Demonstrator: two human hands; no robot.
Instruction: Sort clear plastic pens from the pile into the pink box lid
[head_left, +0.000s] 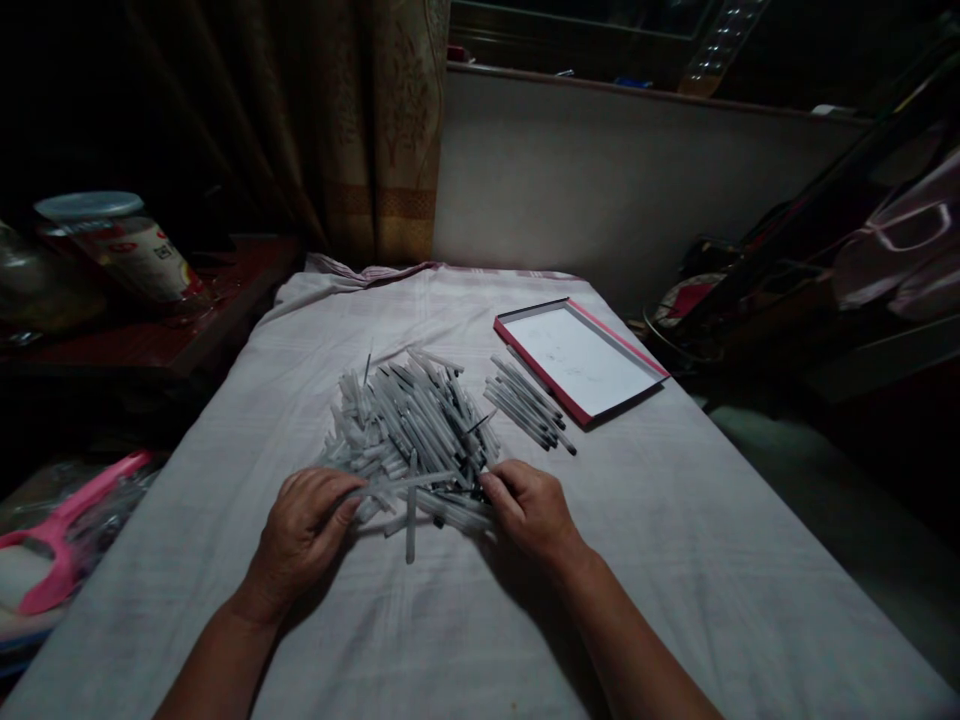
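Note:
A loose heap of clear pens and translucent pen parts point(420, 410) lies on the cloth-covered table. My left hand point(307, 530) is at the heap's lower left edge, thumb and forefinger pinched on one end of a translucent pen barrel point(420, 482) that points right. Another slim barrel point(410, 530) crosses beneath it. At the heap's lower right edge is my right hand point(532, 510), its fingers closed near dark pen tips; what lies between them is hidden. Several pens point(525, 402) lie roughly side by side, apart from the heap, beyond my right hand.
A shallow red-edged box lid point(581, 360) with a white inside lies past the separate pens. On the left, a lidded jar point(124, 245) stands on a dark red cabinet point(247, 290). A pink-handled object point(67, 530) is below it. Curtain and wall border the table's far end.

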